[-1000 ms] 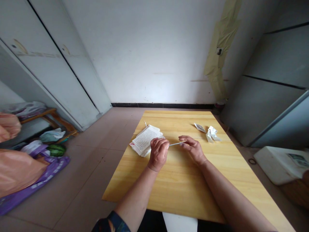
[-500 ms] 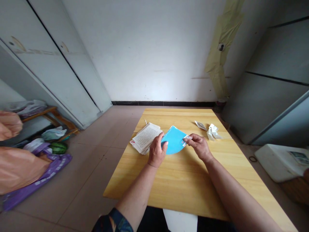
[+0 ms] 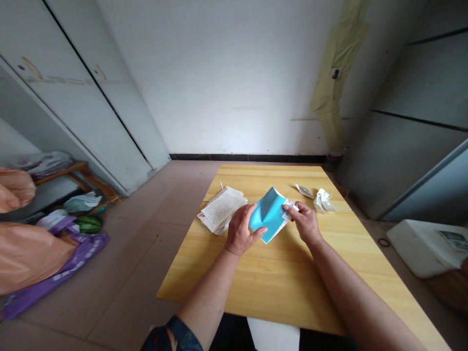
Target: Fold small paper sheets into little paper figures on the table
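A blue sheet of paper (image 3: 268,210), like a booklet cover, is held tilted above the wooden table (image 3: 270,278). A printed white strip shows along its right side. My left hand (image 3: 241,229) has the left edge, thumb over the front and fingers at the far side, partly hidden. At the right edge my right hand (image 3: 302,219) pinches the white strip between thumb and fingers. Left of my left hand lies a stack of loose printed pages (image 3: 222,209), its corners uneven.
Crumpled white paper (image 3: 323,201) and a small folded paper piece (image 3: 304,190) lie at the table's far right. A white box (image 3: 424,246) stands on the floor to the right. Purple and orange bags (image 3: 36,253) and a watermelon (image 3: 88,224) are on the left.
The blue sheet has turned and opened flatter, showing more of its white strip. My left thumb has shifted right across its lower edge; my right hand has moved slightly right with it.
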The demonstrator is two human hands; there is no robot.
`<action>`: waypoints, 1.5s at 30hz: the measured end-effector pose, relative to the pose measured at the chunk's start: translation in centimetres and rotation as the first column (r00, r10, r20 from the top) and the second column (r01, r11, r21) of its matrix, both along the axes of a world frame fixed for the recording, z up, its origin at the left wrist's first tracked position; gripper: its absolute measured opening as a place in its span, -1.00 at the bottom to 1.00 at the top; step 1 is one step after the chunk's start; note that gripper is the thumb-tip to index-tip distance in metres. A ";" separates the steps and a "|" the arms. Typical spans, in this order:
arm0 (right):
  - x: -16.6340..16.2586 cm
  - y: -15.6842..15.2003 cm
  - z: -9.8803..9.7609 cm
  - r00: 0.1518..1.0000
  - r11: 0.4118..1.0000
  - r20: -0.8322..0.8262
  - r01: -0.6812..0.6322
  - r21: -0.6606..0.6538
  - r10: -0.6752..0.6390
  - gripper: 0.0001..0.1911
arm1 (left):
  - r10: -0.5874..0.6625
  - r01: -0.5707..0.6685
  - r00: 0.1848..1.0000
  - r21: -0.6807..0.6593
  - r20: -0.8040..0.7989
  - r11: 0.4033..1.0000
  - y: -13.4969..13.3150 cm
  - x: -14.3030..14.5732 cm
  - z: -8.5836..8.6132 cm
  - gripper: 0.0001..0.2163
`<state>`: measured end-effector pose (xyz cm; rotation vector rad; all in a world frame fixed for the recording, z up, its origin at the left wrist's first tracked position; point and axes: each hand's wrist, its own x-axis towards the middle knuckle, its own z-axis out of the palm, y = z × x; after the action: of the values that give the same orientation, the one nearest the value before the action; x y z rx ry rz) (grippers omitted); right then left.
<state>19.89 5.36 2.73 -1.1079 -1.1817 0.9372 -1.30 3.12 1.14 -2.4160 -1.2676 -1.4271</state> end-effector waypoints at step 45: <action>1.7 1.0 -0.4 0.957 0.986 -0.280 0.022 -0.162 -0.068 -0.72 | 0.314 0.203 0.733 -0.634 0.603 0.746 0.2 0.0 -0.3 -0.72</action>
<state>21.55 6.36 2.33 -1.0774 -0.8545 1.1287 -1.29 3.36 0.81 -2.1510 -2.3677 -2.2905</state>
